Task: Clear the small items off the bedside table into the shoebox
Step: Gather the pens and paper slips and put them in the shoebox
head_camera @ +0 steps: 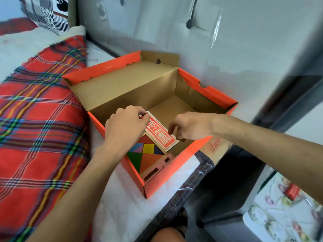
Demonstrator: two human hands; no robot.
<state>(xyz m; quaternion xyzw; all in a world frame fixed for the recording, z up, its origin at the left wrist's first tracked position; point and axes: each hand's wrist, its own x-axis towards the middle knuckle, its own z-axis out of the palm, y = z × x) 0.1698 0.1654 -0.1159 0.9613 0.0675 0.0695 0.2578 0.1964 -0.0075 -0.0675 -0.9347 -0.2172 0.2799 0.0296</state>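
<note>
- Head view: the shoebox [174,165] is sitting open on the bed, its lid folded back, beside a red plaid blanket [40,119].
- The left hand [125,126] is reaching into it, thumb and forefinger pinching the far corner of a red packet [162,135].
- The right hand [190,126] is hovering over the packet's other end, fingers [174,131] curling down; gripping or just touching, I cannot tell.
- The packet is lying tilted on a coloured tangram puzzle [148,149], with a pink wooden block [157,168] near the front corner.
- Off right, a small red box [293,191] is waiting on the floral-covered desk [272,215].
</note>
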